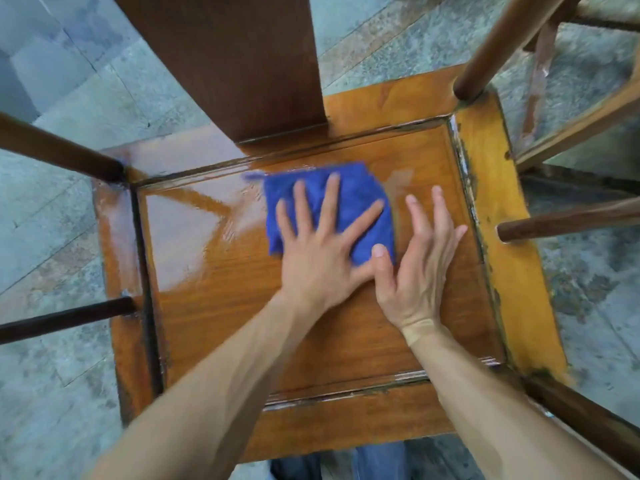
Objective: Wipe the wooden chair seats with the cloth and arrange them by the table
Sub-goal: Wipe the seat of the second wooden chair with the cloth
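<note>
- The blue cloth (pixel 329 202) lies flat on the recessed centre panel of the wooden chair seat (pixel 214 299), towards the rear, just in front of the back splat (pixel 221 64).
- The left hand (pixel 318 247) is pressed palm-down on the cloth with all fingers spread wide and nothing gripped. Judgement: the spread is meant to put even pressure over a broad patch so the cloth slides instead of bunching.
- The right hand (pixel 419 268) rests flat on bare wood just beside the cloth, fingers extended and close together, and holds nothing. Its thumb touches the cloth's near right corner and the left thumb. Judgement: it is braced there to steady the body or the chair.
- The cloth edges are blurred, which suggests a wiping stroke is in progress.
- Seat condition: the left part of the panel carries a glossy wet sheen, while the wood nearer the person looks matt. Judgement: wiping is partly done.
- The seat frame (pixel 498 216) shows worn finish and dark grime along the right-hand groove.
- Round posts rise from the seat corners. A second chair (pixel 575 109) stands close at upper right on the stone floor (pixel 62 209).
- No table is in view, so arranging is judged not yet begun.
</note>
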The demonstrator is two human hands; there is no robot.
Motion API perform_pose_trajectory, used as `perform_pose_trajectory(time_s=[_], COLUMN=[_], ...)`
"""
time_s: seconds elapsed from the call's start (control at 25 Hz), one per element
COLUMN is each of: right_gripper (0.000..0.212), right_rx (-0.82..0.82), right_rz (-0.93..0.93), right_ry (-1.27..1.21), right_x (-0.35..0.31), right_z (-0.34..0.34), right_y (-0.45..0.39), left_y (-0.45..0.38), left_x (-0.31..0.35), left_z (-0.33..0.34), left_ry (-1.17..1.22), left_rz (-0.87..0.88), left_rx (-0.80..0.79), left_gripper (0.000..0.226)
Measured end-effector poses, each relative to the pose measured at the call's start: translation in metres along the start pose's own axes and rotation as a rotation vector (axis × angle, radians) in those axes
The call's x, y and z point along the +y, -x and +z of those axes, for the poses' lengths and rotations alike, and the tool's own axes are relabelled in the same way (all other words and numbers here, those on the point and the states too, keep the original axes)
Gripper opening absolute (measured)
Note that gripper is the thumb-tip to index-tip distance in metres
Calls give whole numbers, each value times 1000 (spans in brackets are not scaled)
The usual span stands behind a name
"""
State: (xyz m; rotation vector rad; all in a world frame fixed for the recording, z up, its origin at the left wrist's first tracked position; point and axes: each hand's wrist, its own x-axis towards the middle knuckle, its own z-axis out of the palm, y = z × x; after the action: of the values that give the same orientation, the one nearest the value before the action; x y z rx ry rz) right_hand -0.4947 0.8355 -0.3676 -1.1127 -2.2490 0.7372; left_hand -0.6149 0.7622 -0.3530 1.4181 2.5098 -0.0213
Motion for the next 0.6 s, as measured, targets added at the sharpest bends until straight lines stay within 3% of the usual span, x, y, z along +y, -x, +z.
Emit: perform_pose_trajectory(time_s=[0.16,0.32,0.48,0.6], right_gripper=[64,64,65,64], right_rx=[9,30,43,14], right_rz=[12,9,33,49], right_ry=[-21,-37,-41,-48], right_x=[1,0,2,1], right_z=[-1,1,-3,-5], right_y=[-1,-3,-3,-5], left_y=[-154,-216,-113,22], left_x=[44,47,19,-22], left_z=[-21,-47,-27,-6], left_ry=[-12,53,13,27], left_rz=[50,47,234,124], left_rx=[17,-175,7,4], left_gripper=[72,61,63,64])
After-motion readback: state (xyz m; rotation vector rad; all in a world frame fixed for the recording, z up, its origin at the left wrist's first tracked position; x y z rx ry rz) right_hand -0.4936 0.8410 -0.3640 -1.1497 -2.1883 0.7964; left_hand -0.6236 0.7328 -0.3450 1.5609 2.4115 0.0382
